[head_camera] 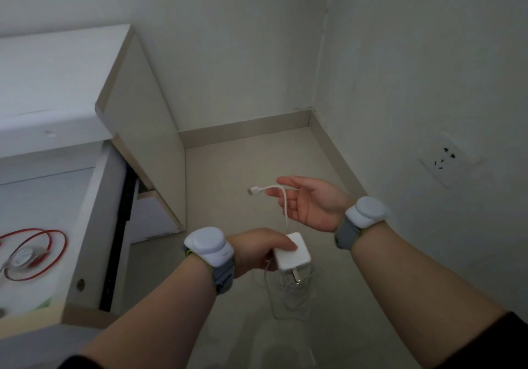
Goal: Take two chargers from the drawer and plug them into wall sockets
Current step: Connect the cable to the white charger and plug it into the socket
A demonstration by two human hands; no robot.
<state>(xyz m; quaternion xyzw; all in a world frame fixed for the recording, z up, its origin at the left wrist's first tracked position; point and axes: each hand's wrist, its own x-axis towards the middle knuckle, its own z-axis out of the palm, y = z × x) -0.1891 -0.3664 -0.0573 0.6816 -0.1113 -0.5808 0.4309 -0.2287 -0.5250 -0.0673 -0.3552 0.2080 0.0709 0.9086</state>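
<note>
Gripping the white charger (292, 252) in the left hand (254, 250), near the middle, prongs down; carrying its cable (285, 203) over the open right hand (310, 203). Best to turn prongs toward the wall socket (445, 160) at right, then push straight, keeping cable slack.

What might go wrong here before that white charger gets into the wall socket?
The white cable only lies across the open right hand, so it may slip off. Its loops hang loose below the white charger in the left hand and might tangle. The drawer stands open nearby, easy to bump.
</note>
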